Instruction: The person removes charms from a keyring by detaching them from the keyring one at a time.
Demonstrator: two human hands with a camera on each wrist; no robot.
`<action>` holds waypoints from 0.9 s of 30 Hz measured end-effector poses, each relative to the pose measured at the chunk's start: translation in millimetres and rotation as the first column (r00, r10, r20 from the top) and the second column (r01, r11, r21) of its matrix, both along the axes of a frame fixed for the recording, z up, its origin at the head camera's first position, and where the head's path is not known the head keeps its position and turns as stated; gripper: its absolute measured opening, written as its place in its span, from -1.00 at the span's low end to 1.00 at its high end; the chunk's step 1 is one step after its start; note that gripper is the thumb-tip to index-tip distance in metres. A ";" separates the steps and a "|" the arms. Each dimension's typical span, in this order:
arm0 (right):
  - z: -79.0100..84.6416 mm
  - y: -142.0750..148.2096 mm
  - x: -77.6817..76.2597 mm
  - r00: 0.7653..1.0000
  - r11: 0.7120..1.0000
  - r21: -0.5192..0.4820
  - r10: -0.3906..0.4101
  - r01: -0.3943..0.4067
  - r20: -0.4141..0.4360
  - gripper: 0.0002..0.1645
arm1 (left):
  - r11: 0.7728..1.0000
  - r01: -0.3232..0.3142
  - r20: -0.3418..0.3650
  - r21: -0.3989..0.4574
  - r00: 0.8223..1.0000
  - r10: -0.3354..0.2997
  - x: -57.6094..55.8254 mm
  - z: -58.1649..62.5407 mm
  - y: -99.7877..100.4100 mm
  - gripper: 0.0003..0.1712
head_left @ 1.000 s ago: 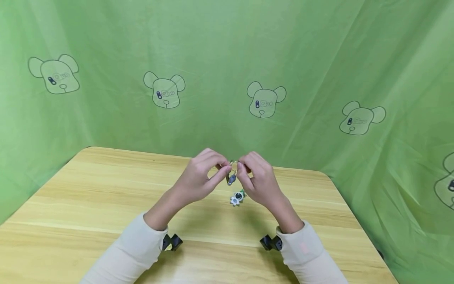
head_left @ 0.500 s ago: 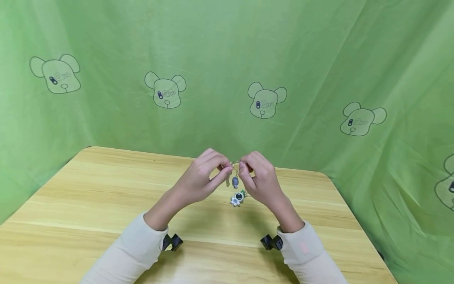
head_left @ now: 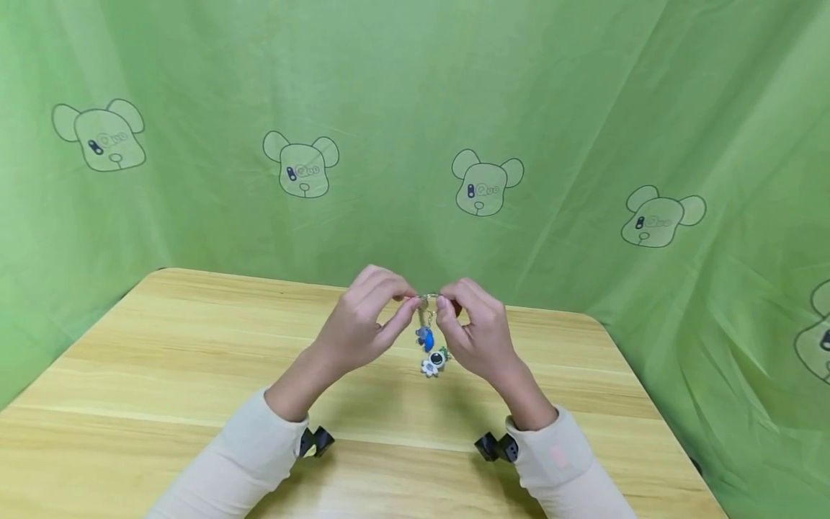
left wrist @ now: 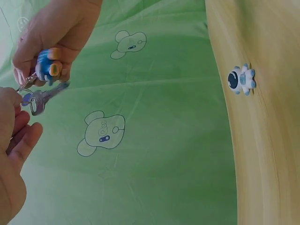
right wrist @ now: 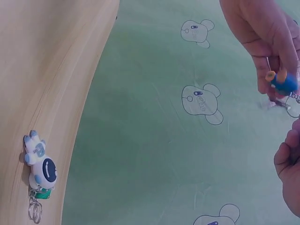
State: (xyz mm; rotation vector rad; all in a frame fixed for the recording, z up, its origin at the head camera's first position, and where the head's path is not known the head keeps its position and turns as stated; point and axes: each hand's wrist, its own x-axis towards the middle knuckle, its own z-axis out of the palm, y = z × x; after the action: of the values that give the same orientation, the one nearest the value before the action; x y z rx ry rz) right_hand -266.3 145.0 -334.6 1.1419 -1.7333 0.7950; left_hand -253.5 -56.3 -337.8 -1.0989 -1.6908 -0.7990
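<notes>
Just above the far part of the table, my left hand (head_left: 363,324) and right hand (head_left: 476,328) face each other, thumbs and fingertips pinching opposite sides of a metal key ring (head_left: 431,295). A small blue figurine (head_left: 425,338) dangles from the ring on a short chain; its orange parts show in the left wrist view, where the figurine (left wrist: 48,65) is near a silver key (left wrist: 41,100). The key looks blurred in the right wrist view. Below the hands, a white astronaut keychain (head_left: 433,362) lies on the table, with a green piece and its own metal rings (right wrist: 34,211).
The wooden table (head_left: 194,346) has its far edge close behind the hands. A green curtain (head_left: 389,86) printed with bear heads surrounds the back and sides. Black wrist cameras (head_left: 315,442) sit on both cuffs.
The blue figurine has swung and turned, showing more bright blue and hanging slightly lower. My left fingertips have shifted a little up on the ring. The right hand and the astronaut stay nearly still.
</notes>
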 end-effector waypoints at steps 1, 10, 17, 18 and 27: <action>0.1 -0.5 0.7 1.000 1.000 0.004 -0.002 0.002 -0.001 -0.81 | 1.000 -0.011 -0.021 0.000 1.000 0.011 0.2 0.3 -0.1 -0.91; -0.5 -2.0 2.6 1.000 1.000 0.019 -0.002 0.002 -0.007 -0.78 | 0.995 -0.087 -0.132 -0.040 0.988 0.081 1.8 0.8 0.7 -0.92; 0.6 -2.3 3.3 1.000 1.000 0.021 0.003 -0.003 -0.013 -0.79 | 0.993 -0.108 -0.140 -0.040 0.985 0.102 2.7 -0.1 1.3 -0.91; 0.7 -2.2 3.1 1.000 1.000 0.021 0.004 -0.003 -0.012 -0.79 | 0.994 -0.102 -0.134 -0.036 0.986 0.097 2.9 -0.1 1.2 -0.91; -0.2 0.0 1.5 1.000 1.000 0.013 0.014 -0.014 0.013 -0.82 | 0.998 -0.046 -0.082 0.031 0.995 0.048 2.7 1.1 1.0 -0.89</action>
State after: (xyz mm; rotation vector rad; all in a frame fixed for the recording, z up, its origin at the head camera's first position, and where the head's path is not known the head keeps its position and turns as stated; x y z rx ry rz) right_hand -264.8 145.0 -334.9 1.1611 -1.7452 0.8024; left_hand -250.8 -55.3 -336.7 -1.0542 -1.6251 -0.7368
